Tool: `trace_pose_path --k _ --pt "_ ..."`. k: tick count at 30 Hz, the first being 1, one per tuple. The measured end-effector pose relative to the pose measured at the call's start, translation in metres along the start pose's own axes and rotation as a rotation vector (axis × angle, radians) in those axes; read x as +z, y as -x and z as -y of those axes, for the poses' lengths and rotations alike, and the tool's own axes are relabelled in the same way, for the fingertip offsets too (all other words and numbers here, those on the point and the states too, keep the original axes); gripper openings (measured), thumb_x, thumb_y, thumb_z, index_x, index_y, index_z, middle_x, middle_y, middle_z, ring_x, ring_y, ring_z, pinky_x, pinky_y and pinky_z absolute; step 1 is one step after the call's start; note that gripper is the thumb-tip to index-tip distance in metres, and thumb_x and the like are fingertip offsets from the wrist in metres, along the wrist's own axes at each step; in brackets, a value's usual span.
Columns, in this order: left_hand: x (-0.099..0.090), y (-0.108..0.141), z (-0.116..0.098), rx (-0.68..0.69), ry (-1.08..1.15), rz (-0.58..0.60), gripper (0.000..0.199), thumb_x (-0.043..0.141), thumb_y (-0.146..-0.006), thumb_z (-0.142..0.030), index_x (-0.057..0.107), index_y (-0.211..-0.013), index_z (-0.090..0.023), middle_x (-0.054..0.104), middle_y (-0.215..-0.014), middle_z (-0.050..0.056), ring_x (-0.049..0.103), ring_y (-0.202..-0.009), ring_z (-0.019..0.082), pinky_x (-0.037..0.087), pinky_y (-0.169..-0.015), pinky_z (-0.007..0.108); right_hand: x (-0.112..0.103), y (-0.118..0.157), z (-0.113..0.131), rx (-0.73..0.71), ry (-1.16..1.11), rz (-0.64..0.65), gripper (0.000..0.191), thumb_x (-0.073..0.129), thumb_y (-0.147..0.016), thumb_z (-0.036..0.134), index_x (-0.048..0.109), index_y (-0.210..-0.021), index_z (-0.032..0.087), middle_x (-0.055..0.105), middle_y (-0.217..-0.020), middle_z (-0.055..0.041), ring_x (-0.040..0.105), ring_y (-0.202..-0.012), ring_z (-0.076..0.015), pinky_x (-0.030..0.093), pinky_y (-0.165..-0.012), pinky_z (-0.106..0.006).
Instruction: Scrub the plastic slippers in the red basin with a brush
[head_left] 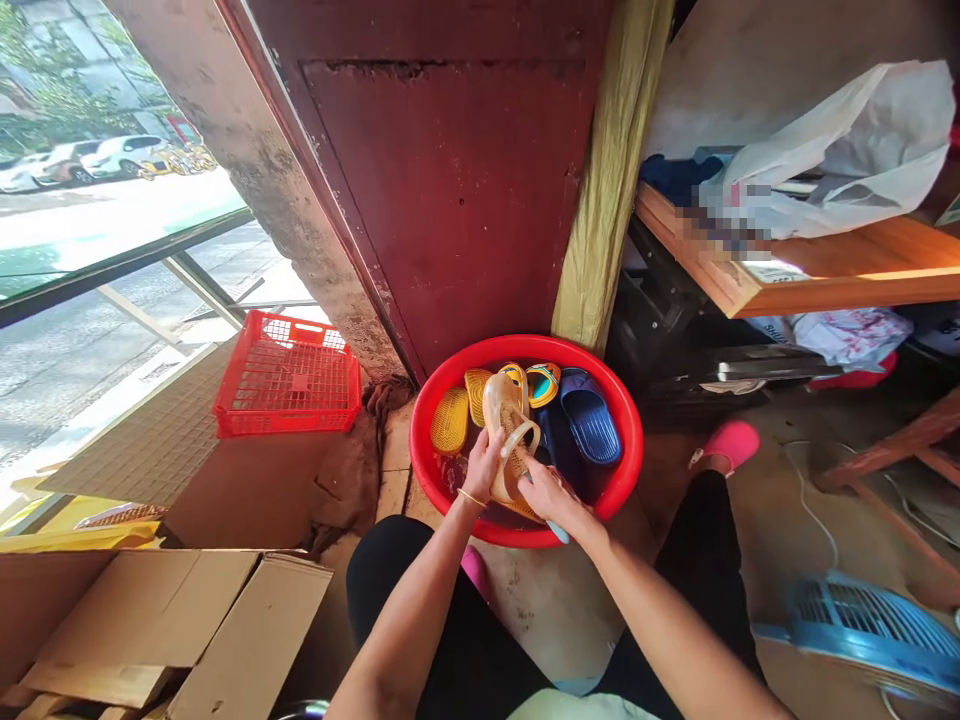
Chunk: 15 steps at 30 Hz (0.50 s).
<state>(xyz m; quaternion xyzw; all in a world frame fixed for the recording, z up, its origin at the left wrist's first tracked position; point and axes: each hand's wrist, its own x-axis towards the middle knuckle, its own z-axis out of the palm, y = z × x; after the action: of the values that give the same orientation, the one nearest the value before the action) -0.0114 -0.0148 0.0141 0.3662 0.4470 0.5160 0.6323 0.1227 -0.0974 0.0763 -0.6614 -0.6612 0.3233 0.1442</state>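
A red basin (639,440) on the floor holds water and several sandals and slippers. My left hand (484,468) grips the side of a beige, translucent sandal (501,400), which is tilted over the basin with its toe pointing away. At the sandal's heel end is my right hand (551,495), its fingers closed around a light-blue handle (558,532); the rest of that tool is hidden. Blue slippers (592,420) lie at the basin's right, a yellow slipper (450,422) at its left, and a yellow-and-teal one (543,383) at the back.
Left of the basin is a red crate (289,375), with cardboard boxes (150,610) nearer me. A dark red door (450,200) stands behind. At right are a wooden table (840,270) with a plastic bag (840,160) and a blue fan (870,625).
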Motion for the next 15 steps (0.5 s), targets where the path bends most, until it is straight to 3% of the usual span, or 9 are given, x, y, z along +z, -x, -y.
trace_pose_path --k 5,8,10,13,15 --pt "-0.025 -0.011 -0.015 0.059 -0.074 -0.281 0.05 0.075 -0.077 -0.055 0.068 -0.106 -0.016 0.073 -0.095 0.007 0.068 -0.087 0.02 0.053 -0.08 0.031 0.001 0.02 -0.014 -0.1 0.146 0.12 0.067 0.047 -0.091 0.021 0.041 -0.156 0.036 0.07 -0.134 -0.0058 0.068 -0.118 -0.0261 0.052 -0.096 -0.037" --pt "-0.039 -0.023 -0.016 -0.007 -0.193 -0.257 0.042 0.07 -0.081 -0.052 0.069 -0.1 -0.015 0.072 -0.089 0.007 0.068 -0.083 0.022 0.052 -0.077 0.033 -0.012 0.026 -0.027 -0.033 0.325 0.189 0.065 0.046 -0.089 0.02 0.049 -0.151 0.038 0.072 -0.128 -0.0075 0.069 -0.115 -0.0302 0.052 -0.093 -0.043" --pt "-0.043 -0.03 -0.012 -0.043 -0.383 -0.264 0.039 0.069 -0.084 -0.045 0.067 -0.109 -0.015 0.072 -0.09 0.008 0.068 -0.086 0.024 0.051 -0.078 0.034 -0.016 0.023 -0.03 -0.036 0.409 0.206 0.063 0.046 -0.088 0.017 0.054 -0.148 0.037 0.074 -0.124 -0.0087 0.068 -0.115 -0.0299 0.051 -0.093 -0.042" --pt "-0.045 -0.038 -0.001 -0.067 -0.651 -0.37 0.046 0.066 -0.086 -0.035 0.057 -0.128 -0.016 0.072 -0.1 0.011 0.068 -0.093 0.026 0.05 -0.081 0.036 -0.007 0.015 -0.024 -0.052 0.472 0.24 0.058 0.047 -0.088 0.013 0.061 -0.141 0.032 0.075 -0.118 -0.0117 0.069 -0.112 -0.0289 0.05 -0.091 -0.04" --pt "-0.043 -0.042 0.006 -0.088 -0.708 -0.371 0.042 0.064 -0.087 -0.031 0.057 -0.126 -0.017 0.071 -0.103 0.012 0.068 -0.094 0.027 0.049 -0.081 0.036 0.002 0.007 -0.017 -0.037 0.487 0.27 0.055 0.048 -0.088 0.012 0.064 -0.138 0.028 0.075 -0.115 -0.0149 0.07 -0.11 -0.03 0.051 -0.09 -0.042"
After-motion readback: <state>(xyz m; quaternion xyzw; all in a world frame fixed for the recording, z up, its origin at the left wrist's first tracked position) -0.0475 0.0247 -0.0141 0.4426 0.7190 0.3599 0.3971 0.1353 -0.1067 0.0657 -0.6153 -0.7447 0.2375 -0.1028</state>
